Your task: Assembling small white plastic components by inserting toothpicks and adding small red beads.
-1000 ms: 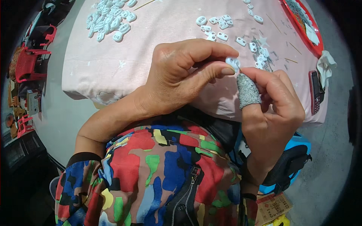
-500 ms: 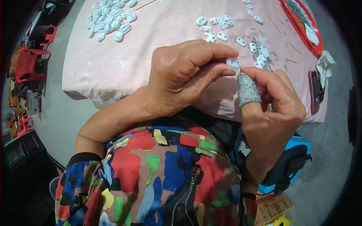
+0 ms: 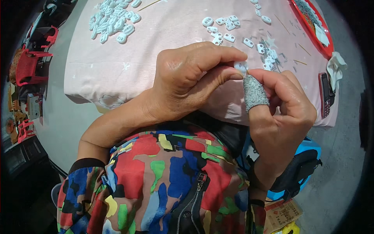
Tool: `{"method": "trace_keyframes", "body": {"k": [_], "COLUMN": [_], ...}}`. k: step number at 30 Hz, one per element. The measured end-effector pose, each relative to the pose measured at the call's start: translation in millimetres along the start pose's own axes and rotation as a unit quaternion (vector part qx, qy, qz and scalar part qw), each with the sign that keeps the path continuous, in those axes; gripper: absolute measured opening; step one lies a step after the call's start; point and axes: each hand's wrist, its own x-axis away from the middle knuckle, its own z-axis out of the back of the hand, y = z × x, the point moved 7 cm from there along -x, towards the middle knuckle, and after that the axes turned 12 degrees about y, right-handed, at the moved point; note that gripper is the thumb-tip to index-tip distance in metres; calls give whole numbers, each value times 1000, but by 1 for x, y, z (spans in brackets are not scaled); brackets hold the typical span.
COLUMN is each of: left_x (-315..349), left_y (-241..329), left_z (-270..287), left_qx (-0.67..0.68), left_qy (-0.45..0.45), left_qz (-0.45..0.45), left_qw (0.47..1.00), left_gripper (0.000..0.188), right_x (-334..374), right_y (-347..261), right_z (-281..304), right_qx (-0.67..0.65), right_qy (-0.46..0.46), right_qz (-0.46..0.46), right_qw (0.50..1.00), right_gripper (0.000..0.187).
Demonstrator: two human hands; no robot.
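Above the table's near edge, my left hand (image 3: 191, 74) pinches a small white oval plastic cord lock (image 3: 240, 67) between thumb and forefinger. My right hand (image 3: 282, 101) meets it from the right, with a grey knitted sleeve (image 3: 255, 93) over its thumb. Thumb and forefinger are closed on a thin pin-like piece (image 3: 247, 71) that touches the cord lock; its lower part is hidden by the fingers. Just beyond the hands lie loose white cord lock parts (image 3: 269, 60) among small metal springs (image 3: 282, 56). More white parts (image 3: 224, 29) sit farther back.
A large pile of white cord locks (image 3: 113, 21) is at the far left of the pink tablecloth (image 3: 105, 70). Thin sticks (image 3: 304, 49) lie at right, near a red tray (image 3: 325, 46), a white cloth (image 3: 336, 70) and a phone (image 3: 324, 95).
Both hands stay nearly in place. The right thumb and the thin piece have shifted slightly left and up against the cord lock.
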Motion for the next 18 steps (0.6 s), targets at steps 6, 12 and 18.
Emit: {"method": "trace_keyframes", "body": {"k": [6, 12, 18], "left_x": [0, 0, 3], "left_y": [-4, -8, -16], "left_z": [-1, -3, -5], "left_qx": [16, 60, 151], "left_qy": [-6, -13, -6], "left_qz": [46, 96, 196], "left_qw": [999, 994, 969], "left_gripper": [27, 27, 25], "right_x": [1, -2, -3], "right_y": [5, 17, 13], "right_z": [-1, -5, -4], "right_qx": [-29, -84, -99], "right_qy": [11, -33, -35], "right_qz": [-12, -73, -47], "right_qw": [999, 993, 993], "right_gripper": [15, 14, 13]}}
